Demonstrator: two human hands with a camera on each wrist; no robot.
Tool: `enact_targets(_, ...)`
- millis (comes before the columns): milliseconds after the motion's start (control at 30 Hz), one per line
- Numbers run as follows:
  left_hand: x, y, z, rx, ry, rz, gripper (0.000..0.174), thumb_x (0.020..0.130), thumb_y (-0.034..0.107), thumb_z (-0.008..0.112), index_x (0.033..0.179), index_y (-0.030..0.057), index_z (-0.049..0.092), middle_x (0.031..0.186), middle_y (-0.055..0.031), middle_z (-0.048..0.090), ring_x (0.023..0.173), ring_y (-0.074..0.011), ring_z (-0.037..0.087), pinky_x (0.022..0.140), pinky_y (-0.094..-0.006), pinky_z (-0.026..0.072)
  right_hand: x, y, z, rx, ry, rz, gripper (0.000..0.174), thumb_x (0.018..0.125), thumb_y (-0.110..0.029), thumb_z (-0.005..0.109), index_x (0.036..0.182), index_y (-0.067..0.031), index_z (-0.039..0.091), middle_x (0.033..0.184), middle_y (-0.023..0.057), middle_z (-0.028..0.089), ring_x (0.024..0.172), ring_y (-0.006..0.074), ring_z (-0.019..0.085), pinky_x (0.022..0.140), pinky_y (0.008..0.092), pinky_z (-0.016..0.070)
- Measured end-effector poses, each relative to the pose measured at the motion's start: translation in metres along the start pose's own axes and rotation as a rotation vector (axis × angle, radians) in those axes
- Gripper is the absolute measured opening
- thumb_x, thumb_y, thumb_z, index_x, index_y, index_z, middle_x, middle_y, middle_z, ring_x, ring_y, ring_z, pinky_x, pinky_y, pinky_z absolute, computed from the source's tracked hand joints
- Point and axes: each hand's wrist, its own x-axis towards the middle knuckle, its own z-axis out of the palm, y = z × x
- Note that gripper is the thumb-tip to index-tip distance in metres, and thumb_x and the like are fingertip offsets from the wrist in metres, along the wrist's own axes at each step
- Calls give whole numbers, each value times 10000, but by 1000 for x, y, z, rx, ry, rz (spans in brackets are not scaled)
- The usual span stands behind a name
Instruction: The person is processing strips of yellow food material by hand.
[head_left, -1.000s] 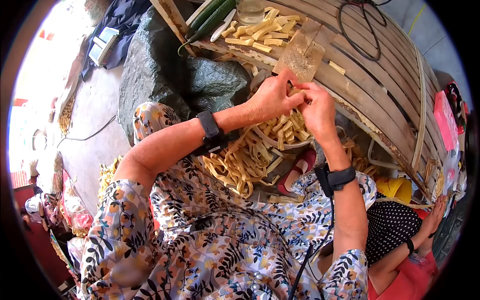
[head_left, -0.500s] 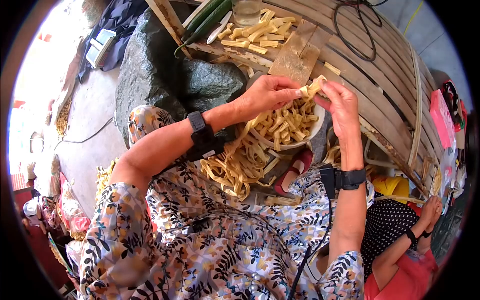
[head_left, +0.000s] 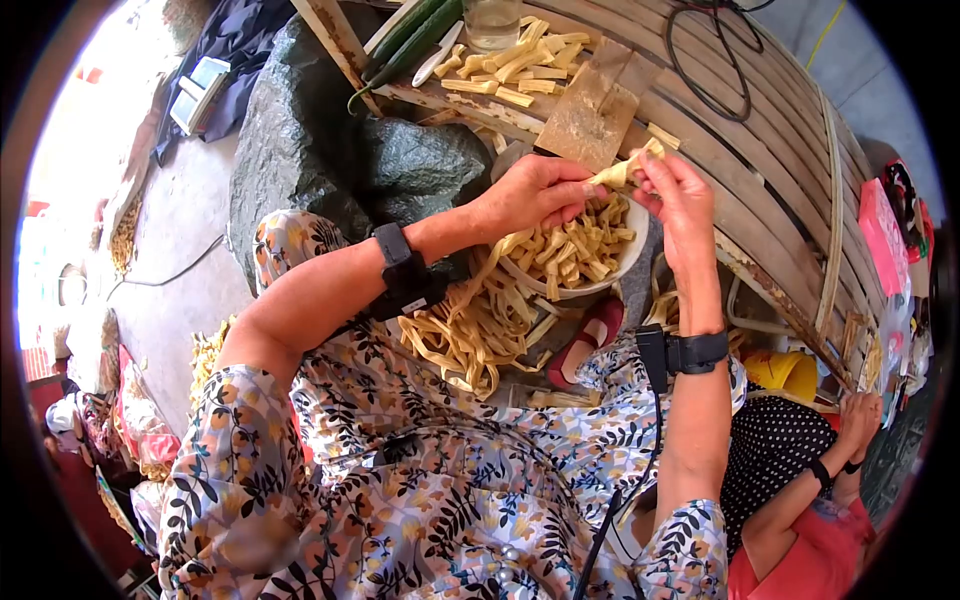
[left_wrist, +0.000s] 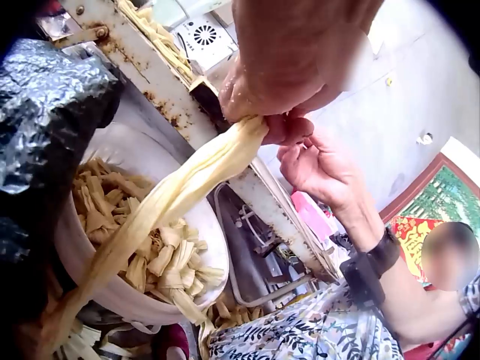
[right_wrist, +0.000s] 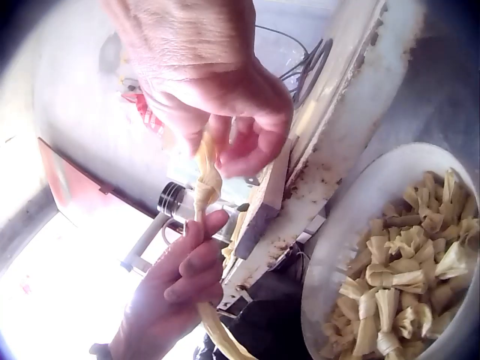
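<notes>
My left hand (head_left: 535, 195) pinches a pale yellow strip (head_left: 618, 175) that looks like tofu skin, close to a small knot in it. The strip's other end is between the thumb and fingers of my right hand (head_left: 683, 212). In the right wrist view the knot (right_wrist: 207, 190) sits between both hands. The strip's long tail (left_wrist: 176, 191) hangs below my left hand in the left wrist view. Under the hands is a white tub (left_wrist: 217, 251) holding many knotted pieces (head_left: 580, 252). Beside it lies a heap of loose strips (head_left: 475, 330).
A slatted bench (head_left: 760, 190) with a rusty edge carries a wooden board (head_left: 592, 115), knotted pieces (head_left: 530, 60), cucumbers (head_left: 422, 40), a white-handled knife (head_left: 437, 55), a glass jar (head_left: 492, 22) and a black cable (head_left: 690, 75). Dark plastic (head_left: 290, 150) stands left. Another person's hands (head_left: 858, 420) are at right.
My hands were close together over the board's edge a second ago. They have since drawn apart, the right hand moving right, with the knotted strip showing between them.
</notes>
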Motion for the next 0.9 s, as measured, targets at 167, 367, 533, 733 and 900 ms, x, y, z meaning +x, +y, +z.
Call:
enact_targets(167, 0, -1, -9, -33, -79, -49, 214, 902, 191, 472, 943, 25, 602, 595, 55, 460, 508, -11, 390, 446, -167, 300, -8, 2, 17, -58, -210, 56, 191, 763, -164, 663, 888, -30, 610, 698, 16, 588, 557, 38, 485, 479, 156, 384)
enact_targets(367, 1, 12, -12, -230, -40, -238, 214, 875, 241, 517, 864, 46, 605, 609, 52, 489, 503, -12, 391, 442, -151, 276, -7, 7, 15, 91, -209, 80, 132, 765, -83, 636, 853, 5, 594, 679, 16, 555, 521, 28, 436, 426, 154, 322)
enact_targets(533, 11, 6, -33, -208, -203, -160, 229, 880, 249, 509, 877, 32, 582, 638, 32, 511, 572, -50, 464, 535, -182, 376, 4, -2, 14, 206, -97, 107, 137, 757, -62, 642, 854, 17, 585, 652, 4, 519, 493, 27, 411, 407, 157, 309)
enact_targets(733, 29, 8, -46, -230, -10, -90, 221, 874, 249, 513, 897, 44, 592, 706, 27, 541, 627, -46, 478, 562, -192, 382, 34, -20, 13, 267, 40, -29, 160, 761, -87, 655, 861, 13, 581, 642, 13, 521, 485, 31, 420, 411, 162, 328)
enact_targets(900, 68, 45, -66, 273, 302, 153, 209, 853, 213, 523, 849, 29, 622, 723, 9, 586, 612, -59, 482, 546, -209, 392, 62, -22, 24, 355, 114, -162, 160, 762, -111, 667, 850, 0, 593, 680, 24, 556, 540, 51, 475, 456, 169, 389)
